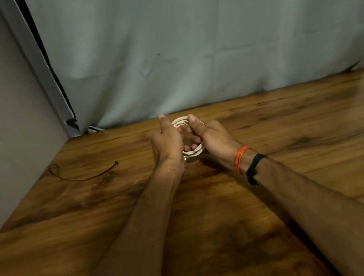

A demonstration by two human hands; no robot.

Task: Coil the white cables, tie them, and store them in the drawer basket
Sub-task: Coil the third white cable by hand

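A grey curtain (208, 38) hangs behind the wooden table (296, 143); a thin dark tie (82, 175) lies left. Above the table's far middle, left hand (167, 142) and right hand (212, 137) grip the coiled white cable (191, 152), fingers curled through the loops

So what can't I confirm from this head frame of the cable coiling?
- White cable coil: its sides and ends are covered by the left hand and right hand.
- Whether it is tied: too small to tell.
- Drawer basket: not in view.
- Dark cord on the table: too thin to identify.
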